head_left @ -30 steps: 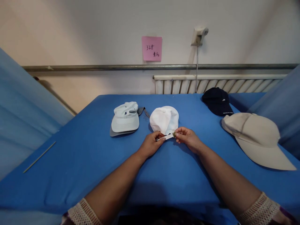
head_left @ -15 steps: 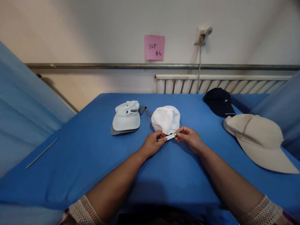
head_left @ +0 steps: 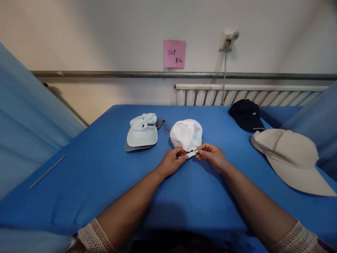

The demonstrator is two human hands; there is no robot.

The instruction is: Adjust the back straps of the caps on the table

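Note:
A white cap (head_left: 186, 134) lies in the middle of the blue-covered table, its back strap towards me. My left hand (head_left: 173, 161) pinches the white strap (head_left: 191, 154) of this cap at its left part. At the strap's right end, my right hand (head_left: 212, 155) has thumb and fingers closed on a small brass-coloured buckle (head_left: 196, 151). The strap stretches between both hands, just in front of the cap's crown. My fingertips partly hide the buckle and the strap's left end.
A pale blue cap (head_left: 143, 131) rests on a grey cap (head_left: 129, 147) at the left. A navy cap (head_left: 246, 115) and a large beige cap (head_left: 292, 154) lie at the right. A thin stick (head_left: 47, 172) is far left. Behind stand a radiator (head_left: 205, 96) and a wall rail (head_left: 118, 74).
Hardly anything differs. The strap between my hands bends slightly more, and my right fingers have shifted a little at the buckle. The caps stay where they were.

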